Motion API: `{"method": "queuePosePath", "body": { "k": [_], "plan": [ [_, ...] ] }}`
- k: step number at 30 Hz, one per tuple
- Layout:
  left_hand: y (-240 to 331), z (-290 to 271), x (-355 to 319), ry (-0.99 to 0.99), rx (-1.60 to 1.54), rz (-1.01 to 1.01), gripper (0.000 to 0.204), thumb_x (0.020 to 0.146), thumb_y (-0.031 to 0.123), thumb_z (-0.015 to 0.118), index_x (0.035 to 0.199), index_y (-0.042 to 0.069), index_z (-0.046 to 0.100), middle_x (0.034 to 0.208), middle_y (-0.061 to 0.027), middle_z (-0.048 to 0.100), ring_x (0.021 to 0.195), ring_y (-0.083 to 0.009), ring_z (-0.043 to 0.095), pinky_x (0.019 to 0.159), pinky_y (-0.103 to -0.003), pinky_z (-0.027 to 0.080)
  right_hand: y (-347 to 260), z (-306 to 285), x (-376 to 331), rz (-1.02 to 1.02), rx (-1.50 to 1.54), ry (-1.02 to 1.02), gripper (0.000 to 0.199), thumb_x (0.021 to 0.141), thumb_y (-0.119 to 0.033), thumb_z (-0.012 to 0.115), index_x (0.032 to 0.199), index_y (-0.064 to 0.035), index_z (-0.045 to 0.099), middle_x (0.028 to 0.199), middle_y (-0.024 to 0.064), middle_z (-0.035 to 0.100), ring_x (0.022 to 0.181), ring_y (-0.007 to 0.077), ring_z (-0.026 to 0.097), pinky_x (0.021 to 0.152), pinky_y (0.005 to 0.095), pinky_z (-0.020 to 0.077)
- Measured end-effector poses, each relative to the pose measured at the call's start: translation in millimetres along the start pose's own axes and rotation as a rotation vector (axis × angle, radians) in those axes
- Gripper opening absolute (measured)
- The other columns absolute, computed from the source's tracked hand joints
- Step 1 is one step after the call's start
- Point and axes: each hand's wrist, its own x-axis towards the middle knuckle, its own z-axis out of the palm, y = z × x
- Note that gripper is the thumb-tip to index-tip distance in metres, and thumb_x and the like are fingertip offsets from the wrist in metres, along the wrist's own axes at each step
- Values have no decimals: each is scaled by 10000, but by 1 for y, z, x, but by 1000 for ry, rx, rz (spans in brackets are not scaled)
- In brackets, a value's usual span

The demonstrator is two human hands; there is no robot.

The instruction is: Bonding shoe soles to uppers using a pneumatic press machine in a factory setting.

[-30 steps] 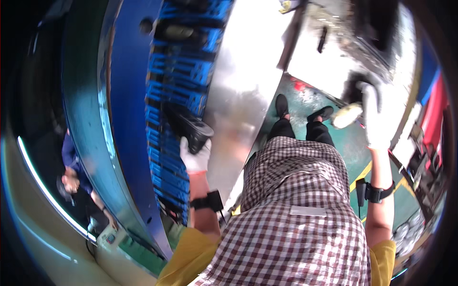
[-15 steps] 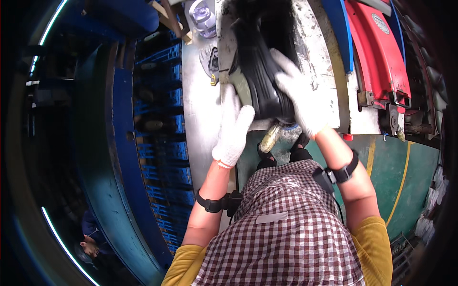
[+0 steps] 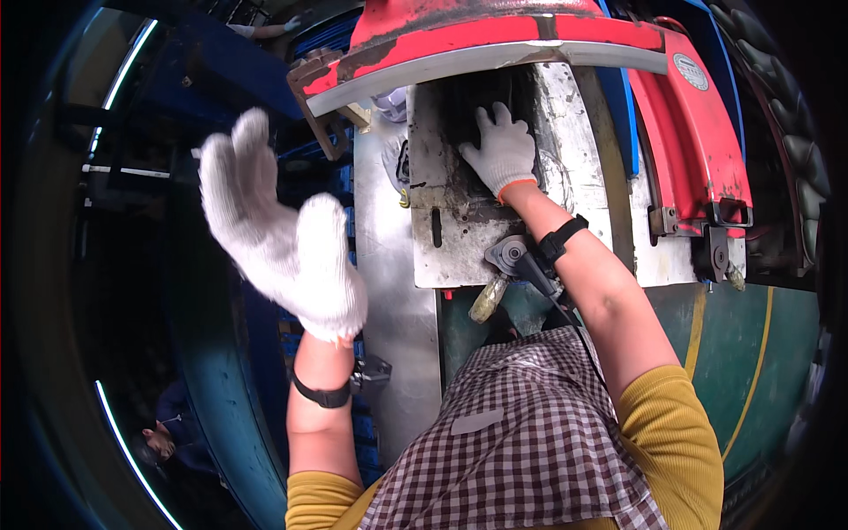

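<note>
My right hand (image 3: 502,150), in a white knit glove, lies flat with fingers spread on a dark piece (image 3: 484,97) resting on the worn metal bed (image 3: 450,238) of a red press machine (image 3: 548,35). My left hand (image 3: 278,234), also gloved, is raised in the air to the left of the machine, fingers apart, holding nothing. Both wrists wear black bands. I cannot tell whether the dark piece is gripped or only pressed.
A steel bench surface (image 3: 389,300) runs beside the press bed. Blue crates (image 3: 327,185) stand at the left behind my raised hand. Another person (image 3: 168,433) is at the lower left. Green floor with a yellow line (image 3: 751,353) lies at the right.
Both hands held the dark piece at the press bed; now the left hand has lifted away to the left, and the right hand has pushed the piece under the red head.
</note>
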Motion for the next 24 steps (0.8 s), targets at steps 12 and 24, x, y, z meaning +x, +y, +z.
{"method": "queuePosePath", "body": {
  "k": [12,24],
  "plan": [
    [-17,108,161,-704,502,273,347,983,291,678,1222,41,691,1032,-227,732,1011,-420,700,912,-503,541,106,-32,-62,-35,643,194,505,1007,-340,672,1372,8,652,1335,220,693,1137,402,679,1032,491,530],
    [-24,114,85,-1498,271,-637,316,984,398,696,968,87,747,678,-3,658,597,-88,612,562,-287,474,120,-47,-244,337,1277,-1188,429,1084,-268,654,1441,-34,615,1224,65,724,1016,135,681,880,312,583]
  ]
}}
